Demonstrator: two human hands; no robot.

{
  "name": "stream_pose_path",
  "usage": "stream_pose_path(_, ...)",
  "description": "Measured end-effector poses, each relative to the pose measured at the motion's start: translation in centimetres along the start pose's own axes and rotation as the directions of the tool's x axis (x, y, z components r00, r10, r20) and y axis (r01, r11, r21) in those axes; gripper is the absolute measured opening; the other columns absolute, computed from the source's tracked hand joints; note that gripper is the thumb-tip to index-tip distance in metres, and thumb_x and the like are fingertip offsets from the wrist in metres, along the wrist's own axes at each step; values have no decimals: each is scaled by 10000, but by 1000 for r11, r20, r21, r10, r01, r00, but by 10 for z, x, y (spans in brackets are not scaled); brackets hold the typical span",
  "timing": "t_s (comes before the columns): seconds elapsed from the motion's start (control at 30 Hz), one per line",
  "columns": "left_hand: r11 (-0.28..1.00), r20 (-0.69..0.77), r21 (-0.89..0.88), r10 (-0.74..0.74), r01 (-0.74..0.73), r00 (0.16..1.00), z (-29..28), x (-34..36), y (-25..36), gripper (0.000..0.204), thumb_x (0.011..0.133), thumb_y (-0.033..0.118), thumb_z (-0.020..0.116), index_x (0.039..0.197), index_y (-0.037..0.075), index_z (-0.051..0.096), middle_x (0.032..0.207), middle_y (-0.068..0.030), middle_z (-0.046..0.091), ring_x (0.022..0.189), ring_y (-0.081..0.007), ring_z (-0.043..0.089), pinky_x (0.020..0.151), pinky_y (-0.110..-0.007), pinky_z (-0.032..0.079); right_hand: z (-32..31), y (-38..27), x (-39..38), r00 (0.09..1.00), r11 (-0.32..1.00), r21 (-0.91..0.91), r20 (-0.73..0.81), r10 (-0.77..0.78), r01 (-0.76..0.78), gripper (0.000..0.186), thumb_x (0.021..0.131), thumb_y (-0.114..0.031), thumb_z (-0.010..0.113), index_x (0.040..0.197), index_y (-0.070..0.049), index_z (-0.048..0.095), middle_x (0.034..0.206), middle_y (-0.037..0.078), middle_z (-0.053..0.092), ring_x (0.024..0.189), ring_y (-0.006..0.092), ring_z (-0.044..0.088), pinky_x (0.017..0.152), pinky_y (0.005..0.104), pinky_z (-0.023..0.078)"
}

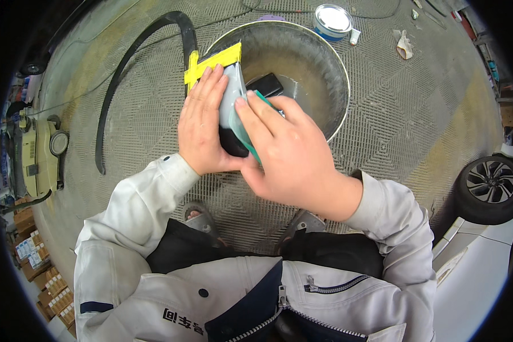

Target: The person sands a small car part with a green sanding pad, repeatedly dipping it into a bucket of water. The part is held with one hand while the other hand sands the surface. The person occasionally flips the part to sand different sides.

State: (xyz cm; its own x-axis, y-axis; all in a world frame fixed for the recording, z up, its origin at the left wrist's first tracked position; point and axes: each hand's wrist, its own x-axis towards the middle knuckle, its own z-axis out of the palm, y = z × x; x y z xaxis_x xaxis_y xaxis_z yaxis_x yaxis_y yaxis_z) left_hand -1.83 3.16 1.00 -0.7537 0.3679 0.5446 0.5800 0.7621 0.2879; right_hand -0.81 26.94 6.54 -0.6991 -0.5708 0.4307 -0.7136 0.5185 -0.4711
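A long black curved trim strip (109, 102) arcs from the left into my hands. Yellow tape (225, 57) crosses it beside a smooth grey patch (228, 102). My left hand (201, 134) grips the strip from the left, its fingers lying along the edge and its thumb underneath. My right hand (293, 151) presses a thin green abrasive sheet (240, 132) against the right side of the grey patch. The palm and thumb cover part of the sheet. Both hands are above the near left rim of a round bucket (346, 85).
Murky water and a black block (267, 85) are in the bucket. Behind it stand a lidded tin (333, 21) and a small white tube (355, 37). Crumpled paper (404, 45) lies on the grated floor. A yellowish machine (40, 148) is at left, a car wheel (489, 185) at right.
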Motion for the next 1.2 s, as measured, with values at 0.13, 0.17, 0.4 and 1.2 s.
stream_pose_path(0.13,999,-37,-27,16,-17,999,2,2,-3,1310,722,543,992,1714,-88,414,1759,-358,472,1623,-538,499,1344,-625,389,6,6,23,1000,999,-39,-21,16,-16,728,786,-148,783,1444,151,695,1403,327,756,1207,450,719,1100,486,602)
stream_pose_path(0.17,999,-26,-41,18,-19,1000,1,1,-3,1382,681,560,1028,1717,-102,397,1752,-372,470,1623,-541,496,1346,-627,386,7,9,32,1000,999,-31,-14,27,-28,679,798,-168,767,1394,151,712,1341,325,782,1163,458,737,1070,488,608)
stream_pose_path(0.4,995,25,-94,-14,17,1000,-4,5,-6,1482,613,616,1061,1723,-103,392,1757,-355,469,1624,-529,497,1336,-631,400,4,17,69,997,996,-40,-11,75,-76,420,778,-196,713,1071,103,741,989,244,792,878,423,737,898,483,603)
stream_pose_path(1.2,999,29,-34,33,-32,999,-4,4,-4,1418,613,626,1031,1702,-73,452,1759,-312,493,1627,-500,508,1324,-622,419,3,7,38,999,995,-88,8,47,-47,648,817,-177,762,1374,147,698,1293,304,780,1126,446,730,1058,489,603)
